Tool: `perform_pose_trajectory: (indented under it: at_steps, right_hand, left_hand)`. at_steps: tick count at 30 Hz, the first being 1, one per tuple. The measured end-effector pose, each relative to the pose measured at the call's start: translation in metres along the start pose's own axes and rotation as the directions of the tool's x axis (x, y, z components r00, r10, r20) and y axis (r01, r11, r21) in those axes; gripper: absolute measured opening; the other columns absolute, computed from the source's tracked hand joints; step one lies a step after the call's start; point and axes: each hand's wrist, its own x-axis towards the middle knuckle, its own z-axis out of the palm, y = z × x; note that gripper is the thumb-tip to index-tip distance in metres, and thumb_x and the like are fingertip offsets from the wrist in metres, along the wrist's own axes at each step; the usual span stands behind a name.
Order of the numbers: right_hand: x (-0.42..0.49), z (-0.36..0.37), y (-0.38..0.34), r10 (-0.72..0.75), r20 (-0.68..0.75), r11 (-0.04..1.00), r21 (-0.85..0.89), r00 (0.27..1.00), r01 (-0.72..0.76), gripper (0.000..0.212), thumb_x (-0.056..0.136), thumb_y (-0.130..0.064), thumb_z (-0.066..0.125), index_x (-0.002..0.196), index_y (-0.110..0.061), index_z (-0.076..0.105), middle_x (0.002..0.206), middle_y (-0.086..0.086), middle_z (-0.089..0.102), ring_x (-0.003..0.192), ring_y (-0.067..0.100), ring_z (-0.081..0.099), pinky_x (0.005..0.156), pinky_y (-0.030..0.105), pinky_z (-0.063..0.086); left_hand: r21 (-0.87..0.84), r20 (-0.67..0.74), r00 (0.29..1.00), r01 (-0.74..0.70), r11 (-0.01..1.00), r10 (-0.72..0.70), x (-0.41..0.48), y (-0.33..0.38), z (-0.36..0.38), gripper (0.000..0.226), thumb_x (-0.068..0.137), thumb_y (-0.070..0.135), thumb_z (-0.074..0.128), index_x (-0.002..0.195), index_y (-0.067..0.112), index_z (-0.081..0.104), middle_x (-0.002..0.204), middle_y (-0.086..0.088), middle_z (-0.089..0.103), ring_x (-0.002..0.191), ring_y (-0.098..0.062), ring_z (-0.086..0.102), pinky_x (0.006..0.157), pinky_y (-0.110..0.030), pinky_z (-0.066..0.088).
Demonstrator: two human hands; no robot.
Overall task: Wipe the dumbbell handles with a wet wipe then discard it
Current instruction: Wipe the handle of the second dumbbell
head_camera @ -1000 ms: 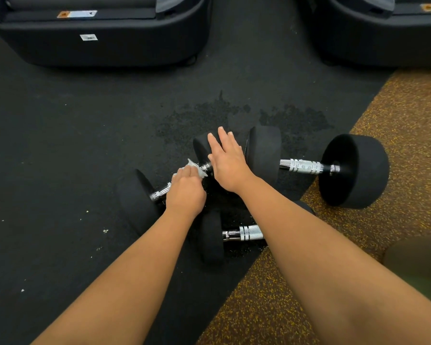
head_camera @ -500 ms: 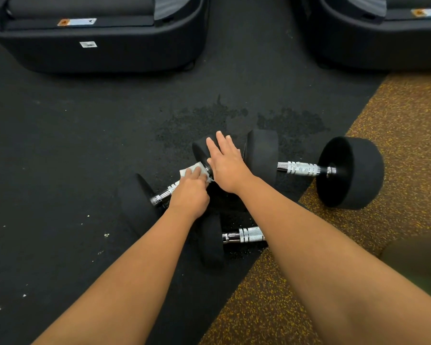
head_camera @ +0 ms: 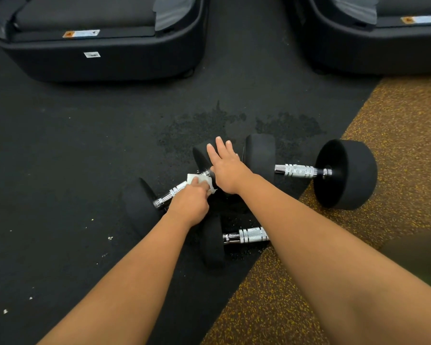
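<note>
Three black dumbbells with chrome handles lie on the floor. My left hand (head_camera: 188, 202) holds a white wet wipe (head_camera: 197, 180) around the upper end of the left dumbbell's handle (head_camera: 171, 194). My right hand (head_camera: 228, 168) lies flat with straight fingers on that dumbbell's far head (head_camera: 201, 155). A second dumbbell's handle (head_camera: 249, 235) shows below my arms, its right end hidden by my right forearm. The third dumbbell's handle (head_camera: 300, 170) lies to the right, untouched.
Two black machine bases stand at the back, left (head_camera: 102, 61) and right (head_camera: 373, 53). The floor is black rubber mat (head_camera: 60, 158) with dark wet patches (head_camera: 204, 128) behind the dumbbells, and yellow-speckled brown matting (head_camera: 396, 125) on the right.
My left hand has slid the wipe along the handle toward the far head under my right hand. The right hand stays flat on that head.
</note>
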Motion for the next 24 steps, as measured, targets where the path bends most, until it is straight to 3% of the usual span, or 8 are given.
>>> perform_pose_trajectory:
  at_steps: [3, 7, 13, 21, 24]
  right_hand:
    - [-0.004, 0.000, 0.003, -0.012, 0.011, 1.000, -0.024, 1.000, 0.012, 0.076, 0.092, 0.004, 0.041, 0.150, -0.012, -0.006, 0.157, 0.009, -0.020, 0.144, 0.033, -0.018, 0.119, 0.047, 0.010]
    - [-0.005, 0.000, 0.004, -0.023, 0.011, 0.999, -0.037, 1.000, 0.023, 0.077, 0.090, 0.006, 0.040, 0.150, -0.011, -0.006, 0.157, 0.009, -0.019, 0.145, 0.033, -0.015, 0.119, 0.045, 0.014]
    - [-0.004, 0.004, 0.003, -0.020, -0.002, 0.998, -0.057, 1.000, 0.020, 0.078, 0.090, 0.006, 0.041, 0.150, -0.010, -0.007, 0.157, 0.010, -0.019, 0.144, 0.035, -0.016, 0.119, 0.045, 0.014]
    - [-0.004, 0.006, 0.006, -0.024, 0.017, 1.000, -0.004, 1.000, 0.024, 0.078, 0.092, 0.005, 0.041, 0.150, -0.011, -0.008, 0.157, 0.008, -0.022, 0.144, 0.033, -0.019, 0.120, 0.045, 0.009]
    - [-0.004, 0.006, 0.006, -0.029, 0.011, 1.000, 0.009, 1.000, 0.029, 0.078, 0.091, 0.005, 0.041, 0.150, -0.010, -0.008, 0.157, 0.008, -0.021, 0.144, 0.033, -0.019, 0.120, 0.044, 0.010]
  left_hand:
    - [0.027, -0.004, 1.000, 0.028, 0.999, -0.028, -0.002, -0.001, -0.001, 0.015, 0.092, 0.013, 0.044, 0.104, 0.010, 0.051, 0.116, -0.013, 0.047, 0.088, -0.036, 0.056, 0.064, -0.038, 0.040]
    - [0.052, -0.030, 0.989, 0.147, 0.988, -0.146, -0.004, -0.009, -0.005, 0.040, 0.086, 0.007, 0.045, 0.126, 0.009, 0.049, 0.134, -0.009, 0.042, 0.107, -0.035, 0.054, 0.085, -0.042, 0.045]
    - [0.054, -0.041, 0.973, 0.231, 0.971, -0.229, 0.002, -0.008, -0.012, 0.032, 0.085, 0.004, 0.045, 0.116, 0.000, 0.050, 0.118, -0.016, 0.052, 0.108, -0.032, 0.050, 0.085, -0.038, 0.043]
    - [0.089, 0.030, 0.997, 0.062, 0.994, -0.065, 0.014, 0.011, -0.008, 0.036, 0.087, 0.008, 0.047, 0.123, 0.004, 0.046, 0.127, -0.011, 0.040, 0.110, -0.031, 0.048, 0.082, -0.040, 0.043]
    - [0.113, -0.027, 0.999, 0.044, 0.993, -0.041, 0.004, 0.002, -0.003, 0.044, 0.087, 0.005, 0.045, 0.131, 0.004, 0.041, 0.139, -0.010, 0.034, 0.121, -0.030, 0.042, 0.091, -0.037, 0.039]
